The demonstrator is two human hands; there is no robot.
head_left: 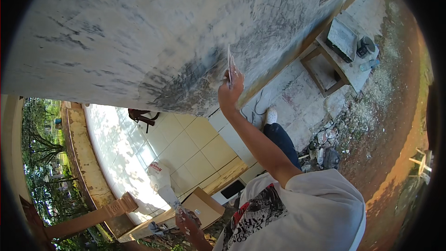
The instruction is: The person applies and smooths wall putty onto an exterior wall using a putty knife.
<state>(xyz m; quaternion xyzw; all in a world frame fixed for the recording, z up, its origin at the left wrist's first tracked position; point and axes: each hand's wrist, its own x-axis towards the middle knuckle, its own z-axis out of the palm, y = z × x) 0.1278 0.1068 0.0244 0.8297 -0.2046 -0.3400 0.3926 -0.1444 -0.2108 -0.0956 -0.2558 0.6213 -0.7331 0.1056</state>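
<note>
My right hand (231,89) is raised to the wall, its fingers closed around a flat scraper (230,60) smeared with pale putty. The scraper's blade is seen nearly edge-on, close to the grey, patchy wall (186,42); whether it touches cannot be made out. Dark smudges spread over the wall beside it. Lower down, my left hand (188,221), spotted with white putty, is closed on a flat putty-smeared piece (172,198), perhaps a second scraper. Just beyond that piece lies a white plastic bag (159,173) with red print, partly overlapping it in view.
At right, a wooden table (349,67) bears a grey tray (342,42), a dark tub (366,46) and a clear bottle (369,65). Rubble (327,146) lies near my foot (271,115). A cardboard box (203,207) sits by the tiled floor's (186,146) edge.
</note>
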